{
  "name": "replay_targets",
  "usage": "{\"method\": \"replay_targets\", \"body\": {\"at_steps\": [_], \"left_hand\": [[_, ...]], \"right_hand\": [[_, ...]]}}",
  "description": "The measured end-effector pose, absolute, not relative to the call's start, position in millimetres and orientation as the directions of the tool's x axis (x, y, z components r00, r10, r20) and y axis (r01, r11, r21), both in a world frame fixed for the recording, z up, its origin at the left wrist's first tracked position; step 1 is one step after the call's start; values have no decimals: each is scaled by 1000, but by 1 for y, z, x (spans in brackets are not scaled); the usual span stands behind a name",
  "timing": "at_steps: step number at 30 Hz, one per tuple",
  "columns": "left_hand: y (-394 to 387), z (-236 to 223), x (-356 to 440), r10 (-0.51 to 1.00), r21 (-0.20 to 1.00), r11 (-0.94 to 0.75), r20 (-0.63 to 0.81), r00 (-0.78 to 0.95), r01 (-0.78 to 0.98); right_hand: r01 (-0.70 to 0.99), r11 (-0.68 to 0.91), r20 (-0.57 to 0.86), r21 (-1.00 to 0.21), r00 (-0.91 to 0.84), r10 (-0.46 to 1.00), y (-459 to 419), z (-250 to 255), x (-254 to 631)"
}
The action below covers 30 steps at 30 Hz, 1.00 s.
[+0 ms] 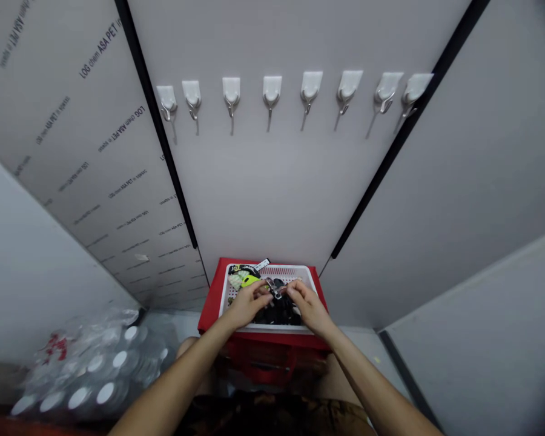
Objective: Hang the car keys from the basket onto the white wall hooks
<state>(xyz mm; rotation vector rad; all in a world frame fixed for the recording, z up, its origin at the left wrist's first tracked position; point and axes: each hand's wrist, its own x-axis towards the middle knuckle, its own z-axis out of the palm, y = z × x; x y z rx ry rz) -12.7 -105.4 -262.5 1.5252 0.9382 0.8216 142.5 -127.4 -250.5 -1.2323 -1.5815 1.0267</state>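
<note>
Over a white plastic basket (266, 329), my left hand (249, 304) pinches a small shiny metal piece (274, 289), perhaps a clip or key-ring part; its exact kind is too small to tell. From the other side, my right hand (309, 307) has its thumb and fingers closed together at the near end of the same piece. Below the hands, black items (272, 316) fill much of the basket. A yellow-green object (249, 280) lies at its back left, and a white strip with dark marks (262, 264) sticks up past the back rim.
Under the basket is a red bag or box (211, 306) between my knees. Several white adhesive hooks (272, 89) line the wall panel ahead. Wrapped bottles with white caps (95, 363) stand on the left. A grey wall (436, 212) rises on the right.
</note>
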Motion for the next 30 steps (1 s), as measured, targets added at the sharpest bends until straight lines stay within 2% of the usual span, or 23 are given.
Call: {"method": "replay_targets", "body": {"at_steps": [5, 13, 19, 22, 25, 30], "left_hand": [[-103, -254, -14, 913, 993, 102, -117, 392, 60], [-104, -245, -8, 925, 981, 194, -190, 328, 22], [-106, -226, 12, 959, 997, 33, -51, 278, 70], [-105, -212, 25, 957, 990, -109, 80, 278, 92], [-102, -194, 38, 922, 970, -234, 201, 330, 64], [-95, -159, 67, 889, 953, -297, 300, 345, -65]], "right_hand": [[370, 217, 113, -903, -284, 952, -129, -250, 139], [404, 279, 172, -871, -281, 944, -133, -246, 135], [324, 231, 205, -917, -112, 972, -135, -244, 137], [176, 206, 211, -963, 15, 977, -132, -238, 140], [44, 246, 249, -968, 109, 962, -130, -223, 146], [142, 376, 402, -916, 335, 852, -122, -167, 168]]}}
